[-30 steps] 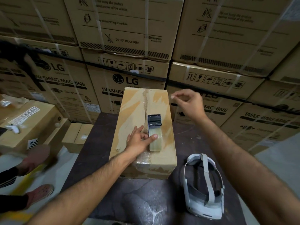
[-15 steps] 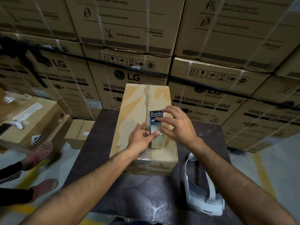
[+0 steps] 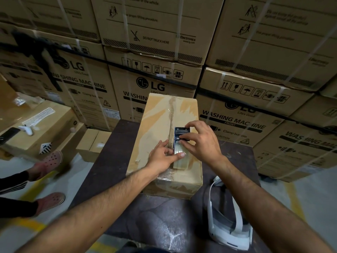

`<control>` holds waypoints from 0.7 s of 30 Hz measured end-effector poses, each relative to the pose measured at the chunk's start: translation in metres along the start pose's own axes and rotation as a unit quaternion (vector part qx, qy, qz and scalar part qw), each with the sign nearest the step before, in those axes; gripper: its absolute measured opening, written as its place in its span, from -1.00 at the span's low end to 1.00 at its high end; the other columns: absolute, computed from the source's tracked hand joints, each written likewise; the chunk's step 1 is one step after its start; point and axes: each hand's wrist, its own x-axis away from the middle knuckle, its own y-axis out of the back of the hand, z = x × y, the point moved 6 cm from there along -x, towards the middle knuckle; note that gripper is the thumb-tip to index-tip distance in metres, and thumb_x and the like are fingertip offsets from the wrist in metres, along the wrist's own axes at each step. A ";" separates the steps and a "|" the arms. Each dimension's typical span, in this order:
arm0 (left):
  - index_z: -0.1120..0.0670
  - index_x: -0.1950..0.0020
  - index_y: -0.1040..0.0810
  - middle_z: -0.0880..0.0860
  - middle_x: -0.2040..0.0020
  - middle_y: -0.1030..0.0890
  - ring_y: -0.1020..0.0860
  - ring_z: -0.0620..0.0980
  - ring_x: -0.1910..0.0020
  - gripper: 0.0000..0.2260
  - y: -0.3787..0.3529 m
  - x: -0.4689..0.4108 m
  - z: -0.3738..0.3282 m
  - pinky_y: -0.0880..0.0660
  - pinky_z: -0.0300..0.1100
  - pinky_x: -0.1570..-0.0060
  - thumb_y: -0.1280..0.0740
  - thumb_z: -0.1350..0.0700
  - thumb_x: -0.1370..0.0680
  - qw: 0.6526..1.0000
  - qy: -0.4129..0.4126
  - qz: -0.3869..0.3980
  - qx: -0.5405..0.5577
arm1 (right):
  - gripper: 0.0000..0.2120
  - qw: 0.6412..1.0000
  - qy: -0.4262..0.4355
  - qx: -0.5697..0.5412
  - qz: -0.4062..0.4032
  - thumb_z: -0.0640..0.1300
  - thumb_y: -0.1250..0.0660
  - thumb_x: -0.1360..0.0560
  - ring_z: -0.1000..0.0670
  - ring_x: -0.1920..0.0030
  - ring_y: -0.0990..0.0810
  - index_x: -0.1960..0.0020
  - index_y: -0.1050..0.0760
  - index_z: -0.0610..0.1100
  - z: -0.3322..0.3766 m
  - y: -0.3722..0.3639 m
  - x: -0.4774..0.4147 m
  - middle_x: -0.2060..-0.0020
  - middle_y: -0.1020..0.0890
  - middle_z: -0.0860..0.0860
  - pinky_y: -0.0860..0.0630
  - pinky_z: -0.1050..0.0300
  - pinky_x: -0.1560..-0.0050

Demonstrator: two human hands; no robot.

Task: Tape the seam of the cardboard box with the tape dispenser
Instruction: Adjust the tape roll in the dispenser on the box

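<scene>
Left grip (image 3: 161, 157) flat, steadying the black clear-roll tape dispenser (image 3: 177, 133) on the brown cardboard box (image 3: 156, 121). Right grip (image 3: 202, 141) pinches it. Advise centring over the seam (image 3: 171, 114).

Both forearms are bare, entering from the lower edge and converging toward centre. Left hand (image 3: 161, 156) is palm down with the wrist straight. Its fingers reach forward, held close together, and the thumb stretches sideways to the right, pressed flat across the tape dispenser (image 3: 178, 133). Right hand (image 3: 202, 141) is arched, its wrist slightly raised. Its fingers are curled, thumb and index tips pinching the tape dispenser, the other fingers bent over its far end. The two thumbs lie near each other, not touching.
</scene>
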 end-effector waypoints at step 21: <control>0.01 0.21 -0.68 -0.16 -0.62 -0.30 -0.09 -0.13 -0.65 -0.61 -0.005 0.000 0.003 -0.09 0.15 -0.61 -0.63 -0.26 -0.27 1.000 -0.001 -0.003 -0.002 | -0.92 0.999 -0.020 -0.007 0.036 -0.05 -0.48 -0.58 -0.10 -0.55 -0.40 0.02 -0.69 -0.05 0.007 -0.001 -0.005 -0.29 -0.62 -0.01 -0.36 -0.13 -0.44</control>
